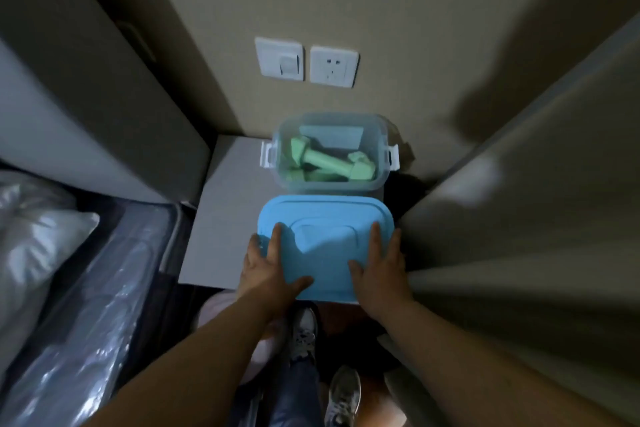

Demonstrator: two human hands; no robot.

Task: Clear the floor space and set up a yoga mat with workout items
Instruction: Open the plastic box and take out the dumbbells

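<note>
We hold the blue lid (pixel 325 246) off the bin, left hand (pixel 273 265) and right hand (pixel 379 267) gripping its side edges. Open clear bin (pixel 329 152) sits against the wall on a white box (pixel 221 211), green dumbbell (pixel 329 161) inside; lower contents blurred. Tight gap: bed left, panel right.

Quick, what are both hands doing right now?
Left hand: holding the blue lid by its left edge, thumb on top.
Right hand: holding the lid's right edge, fingers spread.

Dim room; beige wall (pixel 398 10) with switch (pixel 280 59), socket (pixel 333 66); white cabinet top (pixel 221 211).
</note>
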